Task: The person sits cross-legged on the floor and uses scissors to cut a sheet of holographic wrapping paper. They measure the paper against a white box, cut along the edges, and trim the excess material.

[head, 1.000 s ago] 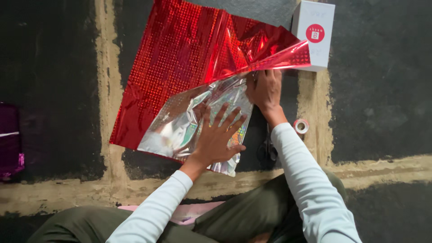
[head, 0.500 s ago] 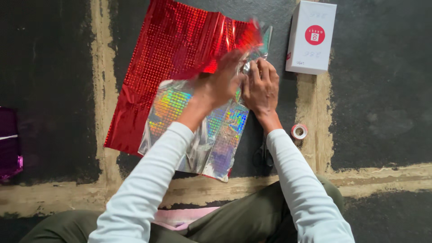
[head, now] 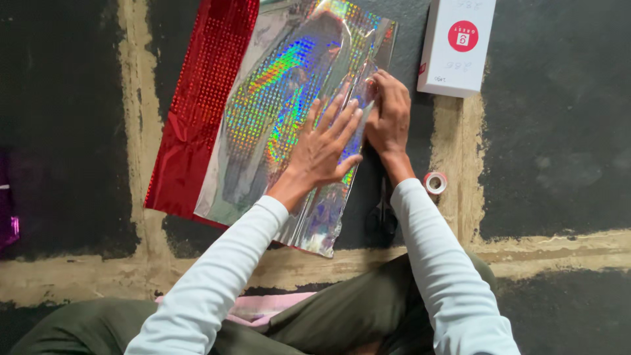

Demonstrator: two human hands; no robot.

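Fingers of the left hand (head: pixel 322 148) now spread flat on foil sheet (head: pixel 276 118), right hand (head: pixel 389 115) pinching its edge.

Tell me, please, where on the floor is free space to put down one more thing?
Bare dark floor lies right of the white box and tape roll; more lies left of the red foil sheet. It is crowded around both hands, left and right, and the scissors.
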